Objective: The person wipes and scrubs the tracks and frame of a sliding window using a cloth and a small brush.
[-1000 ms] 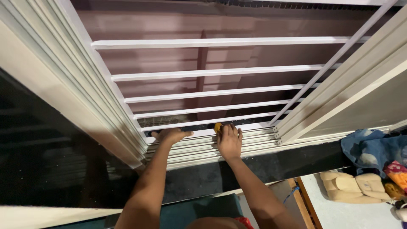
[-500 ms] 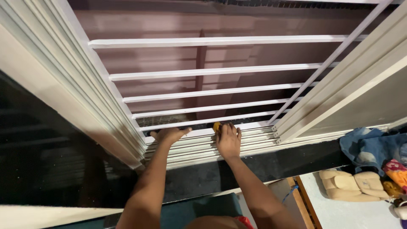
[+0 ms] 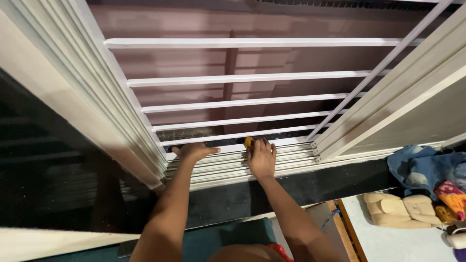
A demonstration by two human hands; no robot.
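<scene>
Wiping goes best if the right hand [image 3: 262,157], closed on the yellow cloth [image 3: 248,142] at the track [image 3: 291,151], presses along each groove while the left hand [image 3: 194,151] rests open, bracing

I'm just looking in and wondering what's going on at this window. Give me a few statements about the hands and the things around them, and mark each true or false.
1. The right hand presses a small yellow cloth onto the window track. True.
2. The left hand holds a spray bottle. False: it rests bare on the track's left end.
3. White horizontal bars cross the opening. True.
4. The two hands are clasped together. False: they lie apart on the track.
5. A blue cloth lies at the lower right. True.
</scene>
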